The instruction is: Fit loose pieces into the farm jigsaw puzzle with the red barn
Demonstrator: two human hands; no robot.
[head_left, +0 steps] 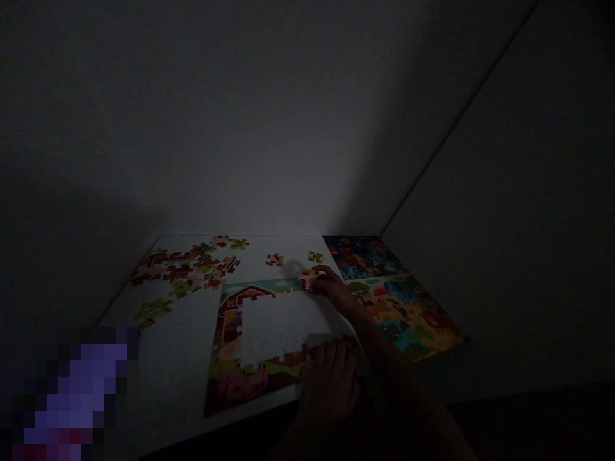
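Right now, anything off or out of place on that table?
Nothing damaged or spilled. The jigsaw puzzle has only its border done, the middle bare. Loose pieces lie scattered at the far left. The right hand holds a piece at the top edge; the left hand rests on the bottom edge. The scene is very dark.

Dim light, detail poor. My right hand (331, 288) sits at the top edge of the puzzle frame (230, 358), fingertips on a loose piece (307, 278). Just beyond the fingertips: two stray pieces (275, 259), bare table (182, 358) between them, then the wall (288, 128) closes off the far side. Left of the fingers, the frame's bare middle lies open. Further left, a scattered heap of pieces (187, 266) crowds the table. Right of the fingers, a finished picture sheet (398, 301) lies flat, side wall behind it. My left hand (331, 378) covers the frame's near edge.
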